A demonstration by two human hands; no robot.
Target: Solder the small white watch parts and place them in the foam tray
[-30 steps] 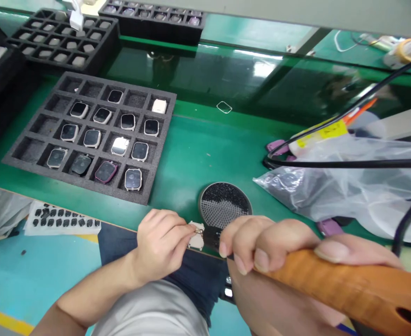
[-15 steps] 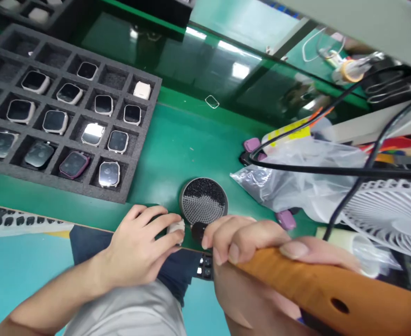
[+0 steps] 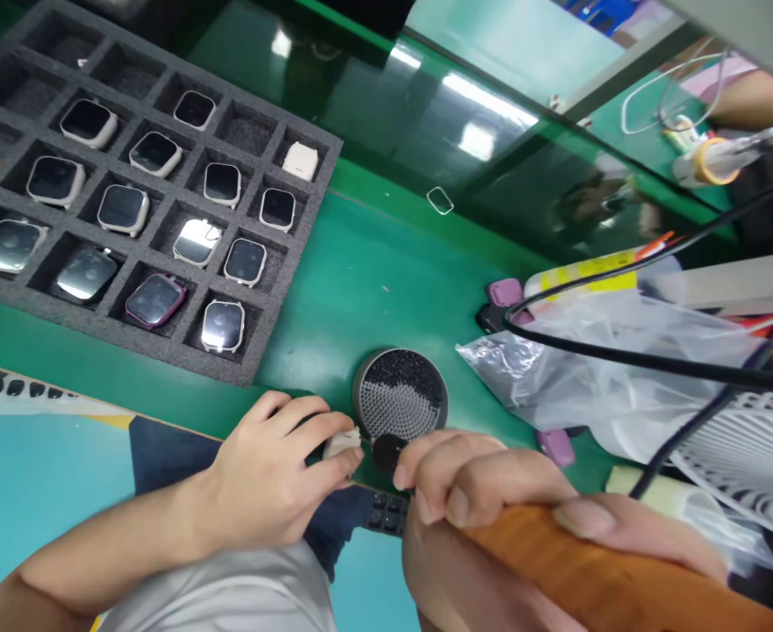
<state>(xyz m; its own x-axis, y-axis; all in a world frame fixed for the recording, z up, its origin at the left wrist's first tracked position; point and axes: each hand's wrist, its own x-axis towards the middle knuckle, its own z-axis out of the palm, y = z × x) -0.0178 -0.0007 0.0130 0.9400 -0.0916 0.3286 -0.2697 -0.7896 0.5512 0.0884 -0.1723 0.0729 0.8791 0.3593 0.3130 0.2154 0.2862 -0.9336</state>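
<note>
My left hand (image 3: 277, 474) is closed around a small white smartwatch case (image 3: 341, 445) near the bench's front edge, fingers hiding part of it. In my right hand (image 3: 471, 491) is an electric screwdriver (image 3: 557, 562) with a thick orange body and a dark nose, its thin bit close to the watch case. Whether bit and case touch I cannot tell. Just behind them stands a round dish (image 3: 402, 395) with a dimpled bottom, partly covered with tiny black pieces, probably screws.
On the left lies a grey foam tray (image 3: 268, 307) with several smartwatches in its pockets. To the right are a clear plastic bag (image 3: 557, 377), purple watch cases (image 3: 557, 446), a black cable (image 3: 610, 351) and a white fan (image 3: 741, 465). A thin rectangular frame (image 3: 440, 201) lies farther back.
The view has shifted, so the bench things appear farther right. The watch case is turned slightly, and the screwdriver's nose remains close beside it. Both hands keep their hold.
</note>
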